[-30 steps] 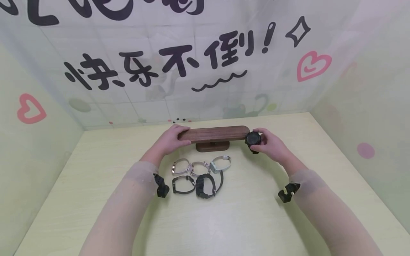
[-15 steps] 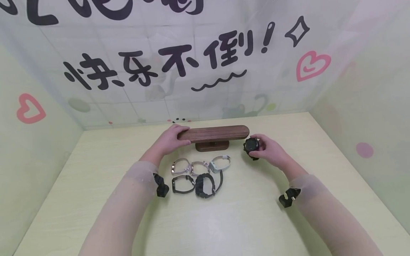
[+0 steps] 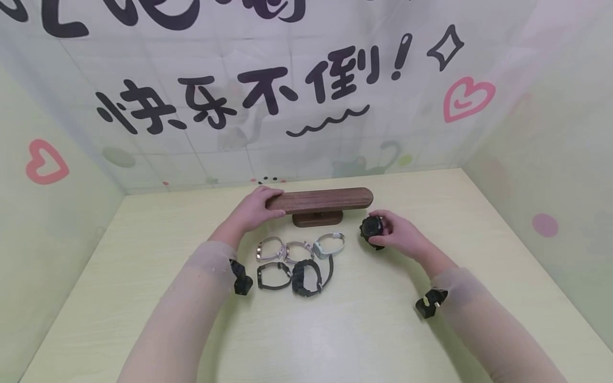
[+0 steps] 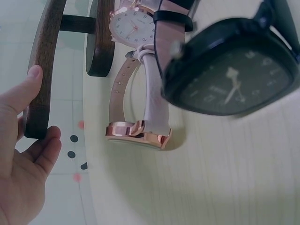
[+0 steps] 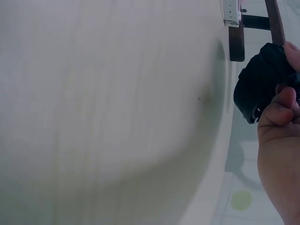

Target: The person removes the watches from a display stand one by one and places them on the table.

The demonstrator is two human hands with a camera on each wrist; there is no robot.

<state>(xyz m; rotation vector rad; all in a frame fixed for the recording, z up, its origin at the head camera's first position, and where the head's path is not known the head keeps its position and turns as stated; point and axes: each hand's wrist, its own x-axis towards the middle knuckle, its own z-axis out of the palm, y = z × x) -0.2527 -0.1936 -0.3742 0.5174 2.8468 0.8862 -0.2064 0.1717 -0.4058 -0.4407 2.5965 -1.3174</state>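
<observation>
My left hand (image 3: 256,210) grips the left end of a dark brown wooden watch stand (image 3: 325,199), a rounded bar on a short post and oval base. In the left wrist view, thumb and fingers lie on opposite sides of the bar (image 4: 44,70). To the right of the stand, my right hand (image 3: 402,234) pinches a chunky black wristwatch (image 3: 371,227) between thumb and fingers, dial facing the head camera. The right wrist view shows the black watch (image 5: 262,79) clear of the table, its far side hidden.
In front of the stand lie several watches: a rose-gold one (image 3: 270,249), a pale pink one (image 3: 299,252), a light blue one (image 3: 329,246), a slim black one (image 3: 274,276) and a bulky black one (image 3: 306,277). A printed cloth (image 3: 215,106) hangs behind the table (image 3: 335,330).
My right hand has drawn the black watch away from the right end of the bar, toward me and slightly left. My left hand and the stand stay in place.
</observation>
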